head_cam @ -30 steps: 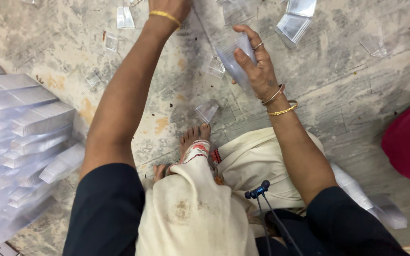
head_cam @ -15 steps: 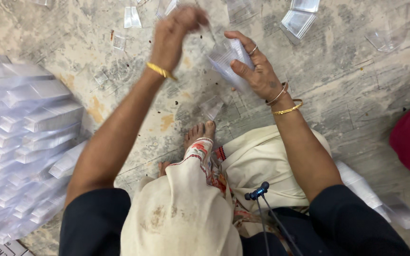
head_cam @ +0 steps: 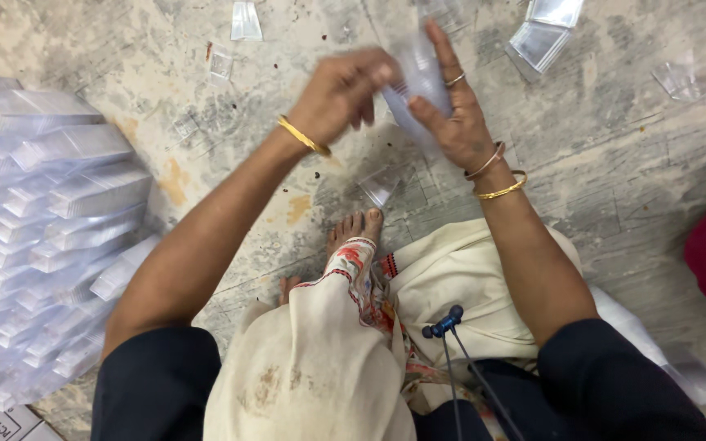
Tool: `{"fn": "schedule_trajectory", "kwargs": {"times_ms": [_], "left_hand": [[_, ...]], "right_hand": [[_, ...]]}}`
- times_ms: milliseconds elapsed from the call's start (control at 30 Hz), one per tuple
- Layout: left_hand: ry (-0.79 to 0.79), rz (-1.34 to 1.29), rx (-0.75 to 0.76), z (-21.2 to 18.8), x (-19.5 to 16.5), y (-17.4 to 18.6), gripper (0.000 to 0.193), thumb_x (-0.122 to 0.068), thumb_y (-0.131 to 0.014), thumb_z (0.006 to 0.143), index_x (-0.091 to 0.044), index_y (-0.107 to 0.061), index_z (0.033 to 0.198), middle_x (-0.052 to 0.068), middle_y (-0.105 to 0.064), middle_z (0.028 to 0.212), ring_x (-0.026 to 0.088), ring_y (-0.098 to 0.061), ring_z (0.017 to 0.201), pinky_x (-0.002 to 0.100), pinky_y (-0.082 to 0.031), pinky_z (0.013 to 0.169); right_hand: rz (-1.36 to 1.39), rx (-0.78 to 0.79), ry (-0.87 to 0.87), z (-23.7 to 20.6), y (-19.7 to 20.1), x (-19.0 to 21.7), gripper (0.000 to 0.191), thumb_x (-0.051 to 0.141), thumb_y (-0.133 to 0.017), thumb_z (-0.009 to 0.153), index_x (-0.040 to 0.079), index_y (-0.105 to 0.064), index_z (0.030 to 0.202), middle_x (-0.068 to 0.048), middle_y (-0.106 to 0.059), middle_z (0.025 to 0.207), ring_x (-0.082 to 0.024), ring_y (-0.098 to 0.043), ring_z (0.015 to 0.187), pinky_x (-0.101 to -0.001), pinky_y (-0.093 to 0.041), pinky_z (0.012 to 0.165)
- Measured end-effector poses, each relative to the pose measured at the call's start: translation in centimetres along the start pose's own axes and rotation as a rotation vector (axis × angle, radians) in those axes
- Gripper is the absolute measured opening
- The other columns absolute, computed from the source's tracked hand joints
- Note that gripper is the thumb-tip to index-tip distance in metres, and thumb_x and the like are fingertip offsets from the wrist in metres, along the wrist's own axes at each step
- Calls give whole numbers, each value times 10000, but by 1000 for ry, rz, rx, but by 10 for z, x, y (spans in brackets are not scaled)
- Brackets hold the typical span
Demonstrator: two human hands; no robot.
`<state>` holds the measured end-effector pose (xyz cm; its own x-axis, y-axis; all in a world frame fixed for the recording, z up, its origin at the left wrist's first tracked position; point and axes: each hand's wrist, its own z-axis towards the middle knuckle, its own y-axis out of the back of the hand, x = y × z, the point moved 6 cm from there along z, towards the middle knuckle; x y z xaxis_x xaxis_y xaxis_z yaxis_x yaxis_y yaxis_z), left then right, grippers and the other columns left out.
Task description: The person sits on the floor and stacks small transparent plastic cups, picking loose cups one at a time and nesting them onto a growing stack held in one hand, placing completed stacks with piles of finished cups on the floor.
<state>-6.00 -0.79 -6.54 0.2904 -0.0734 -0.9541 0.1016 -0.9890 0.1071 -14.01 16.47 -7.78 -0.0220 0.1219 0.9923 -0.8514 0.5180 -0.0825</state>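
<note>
Two hands (head_cam: 394, 102) on clear sleeve (head_cam: 418, 82)

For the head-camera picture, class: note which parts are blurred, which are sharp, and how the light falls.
Head view: the left hand and the clear plastic piece it meets are motion-blurred; the right hand, bangles and concrete floor are sharper; the stacked clear boxes look smeared; lighting is soft, without hard shadows.

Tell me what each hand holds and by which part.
Both hands grip one clear, flat plastic piece: right hand at its lower right edge, left hand pinching its left side.
</note>
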Motion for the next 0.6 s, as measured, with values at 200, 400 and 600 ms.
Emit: {"fn": "schedule_trajectory", "kwargs": {"times_ms": [200,400,600], "left_hand": [[-185,-285,-247,-11,-18,21,309,-285,-542,1104,-82,-617,1324,53,-753,1109,85,-604,645,233,-480,573],[-450,789,-73,-4,12,-35,577,-122,-791,800,-95,-589,1339,126,-533,1417,348,-527,1196,468,-528,948],[-318,848,18,4,58,-45,409,-114,-766,855,-79,-623,1236,156,-479,1491,372,-517,1219,466,-527,965]], "right_hand": [[860,67,-270,-9,-5,-7,713,482,-579,1096,239,-243,1676,-120,-579,1369,-244,-667,992,-387,-616,640],[1329,117,-294,-2,-1,-14,596,569,-374,1121,303,-239,1637,-239,-572,1201,-334,-678,918,-399,-610,604],[1354,82,-305,-3,3,-18,587,563,-345,1124,289,-250,1634,-252,-560,1198,-346,-665,914,-402,-609,592]]}}
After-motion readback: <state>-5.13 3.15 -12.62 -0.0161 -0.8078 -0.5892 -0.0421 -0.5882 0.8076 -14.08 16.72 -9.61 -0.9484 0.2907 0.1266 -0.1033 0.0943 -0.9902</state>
